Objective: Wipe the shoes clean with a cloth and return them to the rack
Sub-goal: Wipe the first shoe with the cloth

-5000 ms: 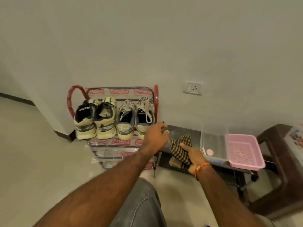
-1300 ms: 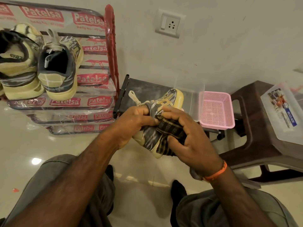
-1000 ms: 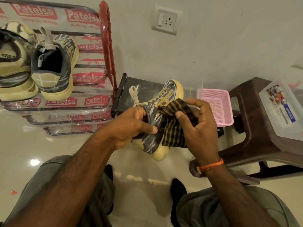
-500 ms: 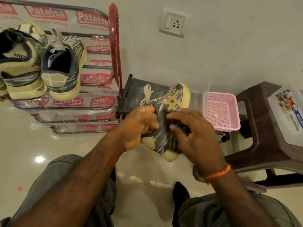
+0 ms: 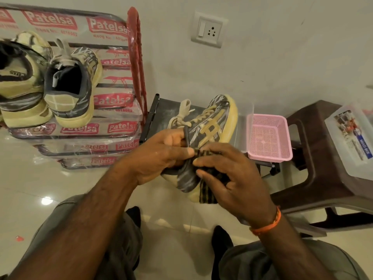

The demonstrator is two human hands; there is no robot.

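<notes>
A grey and yellow sneaker [image 5: 215, 124] is held up in front of me, toe pointing away and to the right. My left hand [image 5: 161, 158] grips it at the collar, thumb over the rim. My right hand [image 5: 232, 176] presses a dark checked cloth [image 5: 206, 194] against the shoe's side near the heel, fingers curled round the cloth. The red-framed shoe rack [image 5: 136, 57] stands at the left by the wall. On its top shelf sit the matching sneaker [image 5: 70, 85] and a second yellowish shoe [image 5: 19, 77] at the frame's left edge.
A pink plastic basket [image 5: 269, 136] rests on a low dark stand [image 5: 163, 107] behind the held shoe. A brown plastic stool [image 5: 314, 158] at the right carries a clear lidded box [image 5: 351, 136]. A wall socket [image 5: 207, 30] is above. My knees are at the bottom, over a shiny tile floor.
The sneaker left the rack's top shelf and is now in my left hand. Over the last second my right hand has rubbed the cloth down the shoe's side toward the heel.
</notes>
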